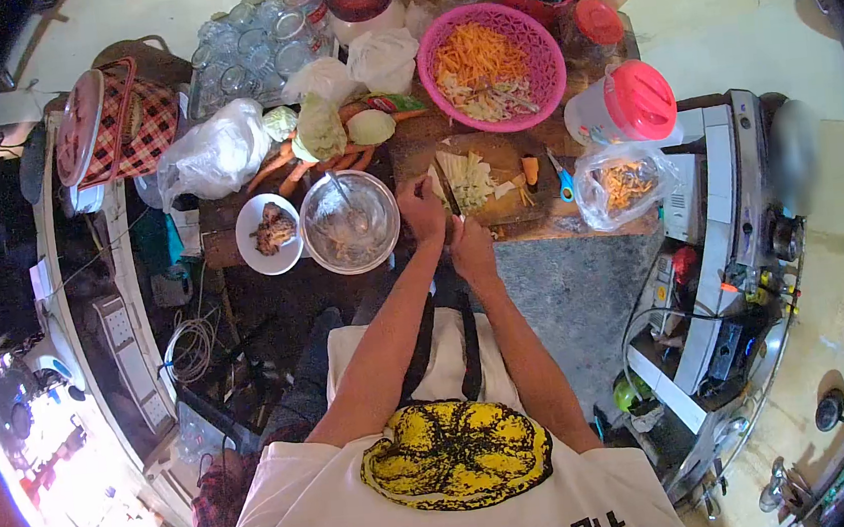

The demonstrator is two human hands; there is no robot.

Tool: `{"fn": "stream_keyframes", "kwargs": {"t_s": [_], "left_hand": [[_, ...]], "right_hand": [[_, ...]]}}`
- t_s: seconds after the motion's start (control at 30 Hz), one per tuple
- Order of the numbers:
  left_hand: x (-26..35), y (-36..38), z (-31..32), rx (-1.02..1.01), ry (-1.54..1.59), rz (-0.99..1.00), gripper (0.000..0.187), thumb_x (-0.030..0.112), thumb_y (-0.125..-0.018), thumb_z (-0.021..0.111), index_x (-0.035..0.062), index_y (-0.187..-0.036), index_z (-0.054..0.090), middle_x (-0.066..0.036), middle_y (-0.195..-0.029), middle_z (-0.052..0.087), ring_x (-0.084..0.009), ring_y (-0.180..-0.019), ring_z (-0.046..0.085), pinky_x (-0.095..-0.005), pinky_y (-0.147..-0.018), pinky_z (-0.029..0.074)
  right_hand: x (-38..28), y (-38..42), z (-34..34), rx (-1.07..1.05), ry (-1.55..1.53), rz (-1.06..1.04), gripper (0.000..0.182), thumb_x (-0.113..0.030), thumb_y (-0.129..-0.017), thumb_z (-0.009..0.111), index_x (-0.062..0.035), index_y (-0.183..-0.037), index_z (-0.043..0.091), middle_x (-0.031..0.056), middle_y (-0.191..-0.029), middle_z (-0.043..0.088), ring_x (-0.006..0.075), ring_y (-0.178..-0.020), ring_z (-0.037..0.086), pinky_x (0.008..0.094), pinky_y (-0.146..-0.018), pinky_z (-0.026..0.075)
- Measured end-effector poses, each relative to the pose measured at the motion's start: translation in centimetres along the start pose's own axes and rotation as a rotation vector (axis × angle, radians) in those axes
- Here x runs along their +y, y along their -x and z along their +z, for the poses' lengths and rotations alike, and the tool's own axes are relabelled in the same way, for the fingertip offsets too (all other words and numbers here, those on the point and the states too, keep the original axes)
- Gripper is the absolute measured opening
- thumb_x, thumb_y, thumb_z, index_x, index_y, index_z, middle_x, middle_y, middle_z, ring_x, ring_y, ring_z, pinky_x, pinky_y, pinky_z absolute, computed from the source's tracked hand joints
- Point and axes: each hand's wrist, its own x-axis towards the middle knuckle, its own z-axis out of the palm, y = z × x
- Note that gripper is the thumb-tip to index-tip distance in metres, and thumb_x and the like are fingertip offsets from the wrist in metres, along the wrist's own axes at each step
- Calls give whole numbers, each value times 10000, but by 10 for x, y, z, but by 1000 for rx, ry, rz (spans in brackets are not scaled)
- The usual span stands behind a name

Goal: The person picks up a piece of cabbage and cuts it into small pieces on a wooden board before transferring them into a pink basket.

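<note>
Since the left hand [421, 210] is curled beside the knife [448, 188], its contents impossible to tell, a finger could be nicked by any slip. The handle is gripped in the closed right hand [473, 249] at the cutting board's [508, 156] near edge; pale chopped vegetable [472, 181] is heaped loosely on the board.

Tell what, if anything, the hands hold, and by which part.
The right hand holds a knife by its handle; whether the left hand holds anything is unclear.
</note>
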Motion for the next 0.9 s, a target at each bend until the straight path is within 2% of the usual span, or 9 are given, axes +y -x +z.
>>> {"fn": "stream_keyframes", "kwargs": {"t_s": [0.17, 0.27, 0.37, 0.47, 0.57, 0.67, 0.77, 0.9], "left_hand": [[-6, -1, 3, 36, -44, 65, 135, 118, -764, 705, 6, -840, 702, -166, -862, 652, -320, -772, 616, -407, -745, 480], [-6, 0, 1, 29, -24, 76, 134, 120, -763, 705, 9, -839, 701, -176, -860, 650, -328, -799, 614, -409, -742, 482], [-15, -2, 5, 22, -14, 54, 150, 145, -777, 696, 9, -843, 701, -188, -863, 648, -351, -833, 605, -425, -783, 469], [-10, 0, 4, 49, -65, 98, 179, 177, -792, 689, 5, -840, 700, -190, -861, 649, -368, -849, 596, -441, -824, 449], [-10, -1, 3, 26, -74, 111, 132, 61, -760, 677, -19, -863, 695, -180, -852, 636, -348, -857, 597, -412, -815, 455], [-1, 0, -1, 25, -76, 118, 120, 61, -760, 678, -14, -852, 690, -183, -849, 635, -345, -847, 595, -406, -792, 457], [-10, -1, 2, -26, -36, 59, 115, 66, -763, 680, -11, -850, 683, -183, -847, 631, -346, -832, 591, -407, -775, 456], [-21, -9, 11, -47, 21, 63, 111, 68, -774, 675, -11, -852, 677, -177, -845, 622, -349, -820, 586, -413, -762, 459]], "right_hand": [[-3, -1, 1, -17, -25, 6, 386, -274, -979, 426, 60, -836, 555, 316, -788, 586, 504, -762, 566, 584, -673, 434], [17, 1, 22, 124, 54, -185, 384, -276, -977, 430, 60, -839, 553, 316, -752, 587, 499, -732, 582, 574, -644, 454], [2, 1, 7, -60, 49, 19, 368, -288, -978, 429, 50, -883, 540, 318, -743, 594, 504, -730, 595, 564, -625, 473], [-6, 4, 5, -37, 128, 52, 351, -290, -976, 431, 47, -927, 519, 310, -738, 608, 495, -729, 610, 558, -632, 489], [-14, 6, 3, -55, 150, 50, 354, -288, -981, 426, 29, -899, 560, 275, -799, 644, 420, -744, 650, 519, -643, 524], [-27, 9, -10, -79, 227, -56, 277, -232, -944, 478, 26, -905, 569, 240, -802, 658, 376, -728, 667, 482, -627, 540], [-3, -4, 24, -21, 287, -75, 204, -191, -897, 532, 6, -918, 580, 200, -784, 657, 347, -705, 672, 444, -607, 550], [-8, -7, 20, -23, 325, -86, 208, -194, -887, 553, 1, -946, 588, 177, -764, 643, 358, -694, 665, 435, -598, 551]]}}
